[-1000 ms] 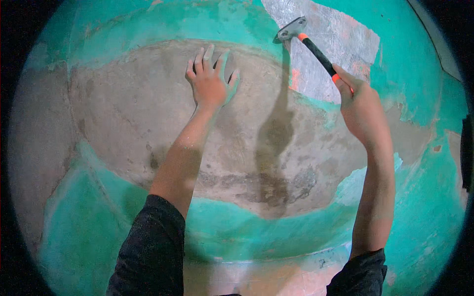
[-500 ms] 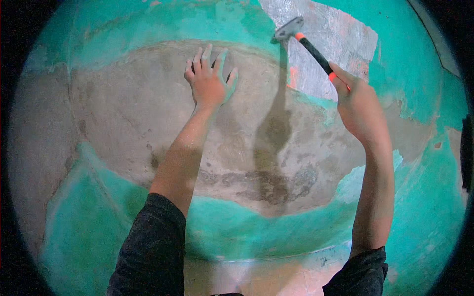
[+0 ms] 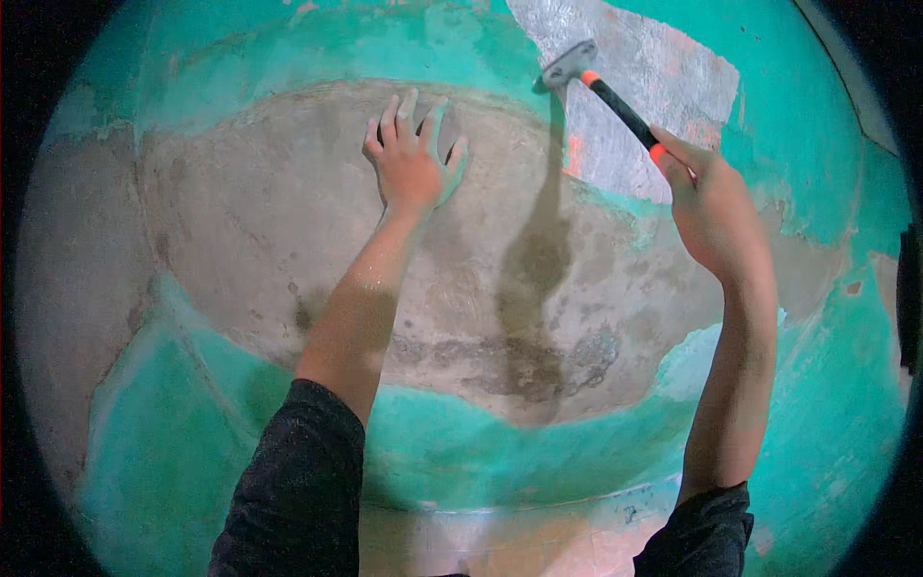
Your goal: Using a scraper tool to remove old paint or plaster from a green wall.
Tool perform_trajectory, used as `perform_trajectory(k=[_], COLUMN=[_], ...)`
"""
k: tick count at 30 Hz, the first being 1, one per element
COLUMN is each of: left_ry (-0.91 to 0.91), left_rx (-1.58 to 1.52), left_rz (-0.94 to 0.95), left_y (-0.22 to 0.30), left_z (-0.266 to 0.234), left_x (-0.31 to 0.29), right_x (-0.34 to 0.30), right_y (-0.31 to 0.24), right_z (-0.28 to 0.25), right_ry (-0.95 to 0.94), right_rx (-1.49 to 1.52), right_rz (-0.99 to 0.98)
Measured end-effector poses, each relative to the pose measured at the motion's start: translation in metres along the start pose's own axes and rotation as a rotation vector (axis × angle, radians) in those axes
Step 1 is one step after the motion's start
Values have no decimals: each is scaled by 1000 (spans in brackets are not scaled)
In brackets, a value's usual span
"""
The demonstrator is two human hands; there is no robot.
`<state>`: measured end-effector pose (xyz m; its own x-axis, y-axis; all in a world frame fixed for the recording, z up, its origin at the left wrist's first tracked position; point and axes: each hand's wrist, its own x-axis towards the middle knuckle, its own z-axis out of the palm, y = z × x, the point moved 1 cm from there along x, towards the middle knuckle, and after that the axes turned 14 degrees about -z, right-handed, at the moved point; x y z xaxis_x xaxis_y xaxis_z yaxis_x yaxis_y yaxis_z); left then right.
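My left hand lies flat with fingers spread on the bare grey-brown patch of the wall. In my right hand is a scraper with a grey metal head and a black handle with orange bands; my fingers wrap round the handle's lower end. The scraper's head is up and to the left of that hand, at the border between green paint and a whitish scraped area. Whether its blade edge touches the wall cannot be told.
Green paint surrounds the bare patch, with ragged edges and a pale patch near my right forearm. A dark shadow of the arm and tool falls down the wall's middle. A pinkish-beige surface lies at the bottom.
My right hand and the scraper have shifted slightly right and down. My left hand stays pressed on the same part of the wall.
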<state>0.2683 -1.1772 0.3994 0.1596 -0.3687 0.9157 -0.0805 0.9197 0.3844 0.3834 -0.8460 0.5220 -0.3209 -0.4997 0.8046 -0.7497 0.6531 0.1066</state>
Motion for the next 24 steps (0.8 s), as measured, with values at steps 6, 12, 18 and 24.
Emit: perform_trajectory(k=[6,12,18,24], left_ry=[17,9,19,36], left_rx=[1,17,9,-2], left_rz=[8,12,10,20], left_y=[1,0,0,-1], left_z=[1,3,3,5], left_x=[2,3,0,0], right_x=[5,10,11,11], right_y=[-4,-6,-10,5], right_z=[0,9,24,16], right_ry=[11,58,98,68], right_rx=[18,-1,-43,24], right_rz=[53,20,9,11])
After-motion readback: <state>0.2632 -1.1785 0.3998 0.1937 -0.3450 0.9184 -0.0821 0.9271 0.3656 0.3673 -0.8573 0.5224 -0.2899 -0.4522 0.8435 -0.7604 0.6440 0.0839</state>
